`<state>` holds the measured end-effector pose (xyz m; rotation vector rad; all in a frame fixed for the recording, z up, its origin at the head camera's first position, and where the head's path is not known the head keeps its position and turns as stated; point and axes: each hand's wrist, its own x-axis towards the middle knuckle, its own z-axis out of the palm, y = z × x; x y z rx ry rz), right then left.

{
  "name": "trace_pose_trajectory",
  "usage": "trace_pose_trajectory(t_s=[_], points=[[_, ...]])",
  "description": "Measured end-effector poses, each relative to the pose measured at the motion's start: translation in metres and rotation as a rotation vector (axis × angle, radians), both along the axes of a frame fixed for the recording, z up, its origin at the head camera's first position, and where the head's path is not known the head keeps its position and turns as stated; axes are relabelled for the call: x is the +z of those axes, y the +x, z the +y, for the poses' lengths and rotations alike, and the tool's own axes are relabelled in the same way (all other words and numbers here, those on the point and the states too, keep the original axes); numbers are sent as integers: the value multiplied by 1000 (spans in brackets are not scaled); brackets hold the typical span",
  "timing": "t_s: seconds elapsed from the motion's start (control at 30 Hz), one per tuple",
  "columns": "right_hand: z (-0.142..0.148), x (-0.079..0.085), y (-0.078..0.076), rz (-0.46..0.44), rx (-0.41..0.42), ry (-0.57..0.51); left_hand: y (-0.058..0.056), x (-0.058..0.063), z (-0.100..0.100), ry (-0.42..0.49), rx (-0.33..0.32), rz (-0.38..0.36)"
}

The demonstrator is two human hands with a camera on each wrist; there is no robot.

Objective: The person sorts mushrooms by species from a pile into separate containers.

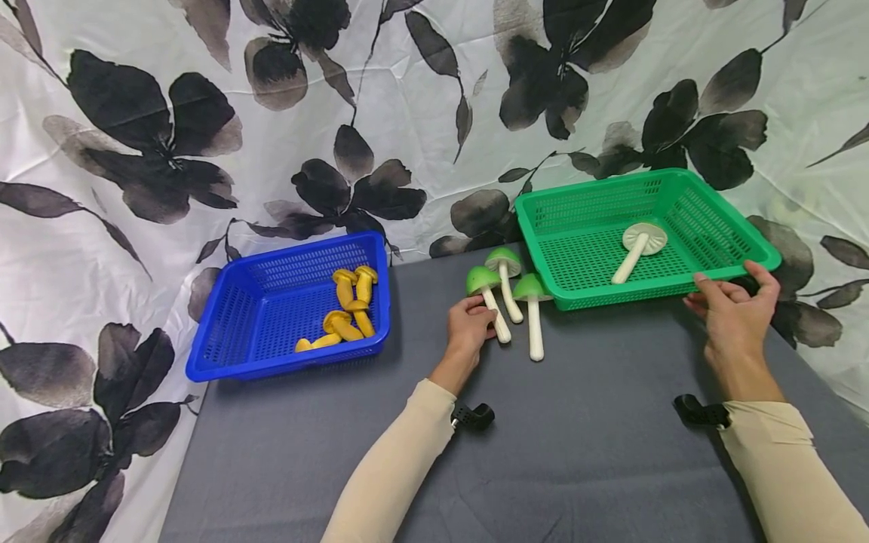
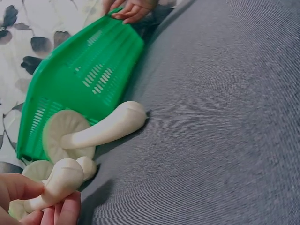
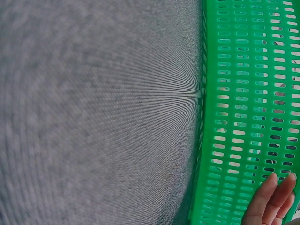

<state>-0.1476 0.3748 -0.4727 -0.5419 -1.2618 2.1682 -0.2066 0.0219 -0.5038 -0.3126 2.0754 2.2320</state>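
My left hand (image 1: 468,329) pinches the white stem of a green-capped toy mushroom (image 1: 483,280), clearly seen between thumb and fingers in the left wrist view. Two similar mushrooms lie beside it on the cloth: one just behind (image 1: 509,290), the other to the right (image 1: 535,324), close to the green basket (image 1: 652,290). Inside that basket lies another mushroom (image 1: 634,255), its pale gilled underside and stem showing. At the basket's front right corner, my right hand (image 1: 736,324) holds the rim; its fingers (image 3: 265,199) lie against the perforated side in the right wrist view.
A blue basket (image 1: 237,371) stands on the left with several small yellow mushrooms (image 1: 342,326) in its right part. Grey cloth (image 1: 577,452) covers the table. Behind hangs a white curtain (image 1: 434,98) with dark flowers. Both wrists wear black straps.
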Motion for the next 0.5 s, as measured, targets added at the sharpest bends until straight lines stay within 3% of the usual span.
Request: trace_pose_trajectory(t_s=[0.5], points=[[1,-4,1,18,22,12,0,12,-21,135,-54,-38]])
